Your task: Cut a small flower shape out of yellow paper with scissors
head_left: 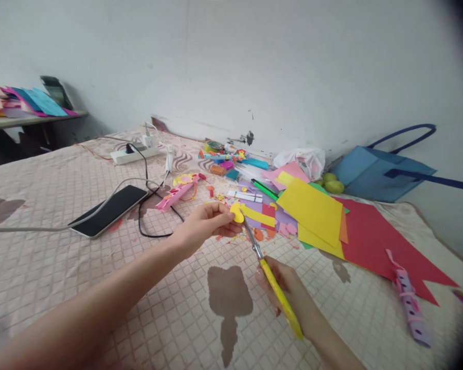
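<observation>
My left hand (212,222) pinches a small yellow paper piece (237,211) with a rounded outline, held above the cloth. My right hand (283,285) is closed around the yellow handle of a pair of scissors (277,291). The metal blades point up and away from me, and their tips meet the edge of the yellow piece. Whether the blades are parted is too small to tell. Just behind the piece lie a yellow paper strip (259,216) and several coloured scraps, among them an orange one (258,235).
Yellow sheets (312,208) and a large red sheet (386,246) lie to the right, with a purple paper flute shape (411,303) nearer me. A phone (110,210), cables and a power strip (135,154) are at left. A blue bag (381,172) stands by the wall.
</observation>
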Available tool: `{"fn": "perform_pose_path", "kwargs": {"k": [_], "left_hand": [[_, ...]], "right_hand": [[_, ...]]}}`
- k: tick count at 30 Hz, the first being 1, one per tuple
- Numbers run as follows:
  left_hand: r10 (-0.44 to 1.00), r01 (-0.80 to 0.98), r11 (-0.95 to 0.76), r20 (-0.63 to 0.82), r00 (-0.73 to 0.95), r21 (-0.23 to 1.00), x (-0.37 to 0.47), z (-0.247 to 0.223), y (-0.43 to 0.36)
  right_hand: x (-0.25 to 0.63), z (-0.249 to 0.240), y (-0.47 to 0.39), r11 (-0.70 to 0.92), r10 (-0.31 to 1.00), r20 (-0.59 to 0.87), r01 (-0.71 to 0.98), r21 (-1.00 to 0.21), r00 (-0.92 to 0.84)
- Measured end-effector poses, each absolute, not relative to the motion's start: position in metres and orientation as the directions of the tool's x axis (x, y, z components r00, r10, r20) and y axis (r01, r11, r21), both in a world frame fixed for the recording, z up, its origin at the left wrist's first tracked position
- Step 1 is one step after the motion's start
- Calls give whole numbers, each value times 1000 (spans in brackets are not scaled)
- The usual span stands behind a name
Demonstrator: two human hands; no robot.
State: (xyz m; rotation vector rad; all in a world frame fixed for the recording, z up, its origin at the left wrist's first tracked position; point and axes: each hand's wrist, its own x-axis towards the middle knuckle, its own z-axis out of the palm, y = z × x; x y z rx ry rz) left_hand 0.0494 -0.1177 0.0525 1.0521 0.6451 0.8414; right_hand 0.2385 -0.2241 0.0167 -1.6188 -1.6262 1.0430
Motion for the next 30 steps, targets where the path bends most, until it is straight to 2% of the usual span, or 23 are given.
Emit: {"fn": "perform_pose_path", "kwargs": {"k": [30], "left_hand": [[846, -283, 250, -67, 529, 926, 53, 54, -123]], "right_hand": [[236, 19, -224, -73, 991, -119, 514, -855, -58]]}}
